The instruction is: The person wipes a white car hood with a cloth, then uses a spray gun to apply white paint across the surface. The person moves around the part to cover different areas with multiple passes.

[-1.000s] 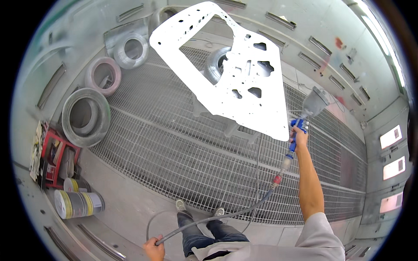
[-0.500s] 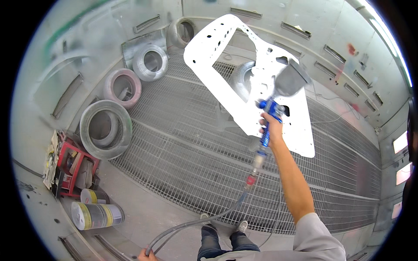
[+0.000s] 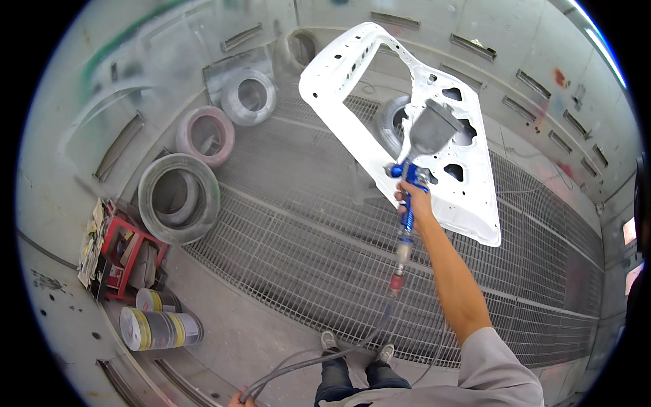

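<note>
My right hand (image 3: pixel 415 201) grips a blue spray gun (image 3: pixel 409 183) with a grey cup (image 3: pixel 432 127) on top, held up in front of a white car door shell (image 3: pixel 352 95) that hangs over the grating. The gun's nozzle is near the middle of the door, beside its cut-out holes. A grey hose (image 3: pixel 319 359) runs down from the gun's handle to my left hand (image 3: pixel 239 399), which holds the hose at the bottom edge; only a bit of that hand shows.
A metal floor grating (image 3: pixel 305 251) covers the booth floor. Several overspray-coated tyres (image 3: pixel 178 198) lie along the left wall. A red stand (image 3: pixel 129 256) and paint cans (image 3: pixel 159 329) sit at lower left. My shoes (image 3: pixel 330 339) stand at the grating's near edge.
My right arm has swung the spray gun left across the door, from its lower right edge toward its middle. My view has shifted, so the door appears more central.
</note>
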{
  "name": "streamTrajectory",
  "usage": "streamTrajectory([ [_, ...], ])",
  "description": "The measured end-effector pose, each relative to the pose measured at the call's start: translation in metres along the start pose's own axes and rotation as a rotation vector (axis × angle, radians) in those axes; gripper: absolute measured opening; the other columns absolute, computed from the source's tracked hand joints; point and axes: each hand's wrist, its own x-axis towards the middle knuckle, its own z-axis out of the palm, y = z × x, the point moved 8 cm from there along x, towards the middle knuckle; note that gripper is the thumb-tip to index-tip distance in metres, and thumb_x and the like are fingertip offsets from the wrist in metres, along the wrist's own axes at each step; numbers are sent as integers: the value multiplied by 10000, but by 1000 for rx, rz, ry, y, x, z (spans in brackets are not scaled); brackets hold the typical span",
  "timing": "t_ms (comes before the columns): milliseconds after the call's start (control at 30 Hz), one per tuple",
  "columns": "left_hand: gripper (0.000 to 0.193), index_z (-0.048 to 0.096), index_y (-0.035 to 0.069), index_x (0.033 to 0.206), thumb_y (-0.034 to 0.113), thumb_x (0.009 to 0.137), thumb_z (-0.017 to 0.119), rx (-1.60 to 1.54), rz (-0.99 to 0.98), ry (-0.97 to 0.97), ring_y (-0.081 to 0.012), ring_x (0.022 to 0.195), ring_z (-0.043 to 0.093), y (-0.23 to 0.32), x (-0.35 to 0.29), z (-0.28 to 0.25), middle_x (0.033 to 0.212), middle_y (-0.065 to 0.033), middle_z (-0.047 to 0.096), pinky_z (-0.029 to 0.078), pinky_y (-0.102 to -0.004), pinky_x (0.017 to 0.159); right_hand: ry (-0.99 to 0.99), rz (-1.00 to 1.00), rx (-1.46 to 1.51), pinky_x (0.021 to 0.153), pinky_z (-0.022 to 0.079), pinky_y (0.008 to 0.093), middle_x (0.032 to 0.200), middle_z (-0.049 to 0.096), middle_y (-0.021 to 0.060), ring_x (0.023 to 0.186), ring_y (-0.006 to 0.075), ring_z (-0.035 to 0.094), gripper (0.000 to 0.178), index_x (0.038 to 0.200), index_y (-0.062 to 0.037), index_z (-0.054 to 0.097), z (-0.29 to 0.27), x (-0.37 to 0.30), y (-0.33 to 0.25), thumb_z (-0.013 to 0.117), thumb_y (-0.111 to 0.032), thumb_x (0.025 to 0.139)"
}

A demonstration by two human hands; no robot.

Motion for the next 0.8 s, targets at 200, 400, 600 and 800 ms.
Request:
streamTrajectory([
  [200,292,705,-22,963,218,803,659,187,135,-335,-394,796,669,114,-28,24,799,-258,667,509,-464,715,208,54,-90,381,366,225,683,560,29,568,93,533,117,828,-56,584,-181,-49,34,602,-155,889],
  [400,370,493,-11,541,184,732,742,-92,586,-187,-338,430,461,224,-86,44,487,-179,448,343,-420,441,522,14,-201,369,372,233,635,536,24,511,93,500,82,797,-69,565,-371,-112,20,624,-119,824],
  [600,391,510,15,530,241,734,755,-62,705,-323,-377,472,503,281,-133,65,507,-169,484,366,-442,456,837,-88,-257,386,424,270,623,511,23,504,131,504,95,888,-63,561,-519,-175,-25,604,-141,854],
  [800,364,527,29,535,238,759,725,-40,782,-300,-378,465,508,286,-130,86,506,-165,497,353,-443,446,1028,-272,-216,416,490,304,673,504,35,526,159,516,131,982,-68,537,-540,-206,-63,569,-114,864],
])
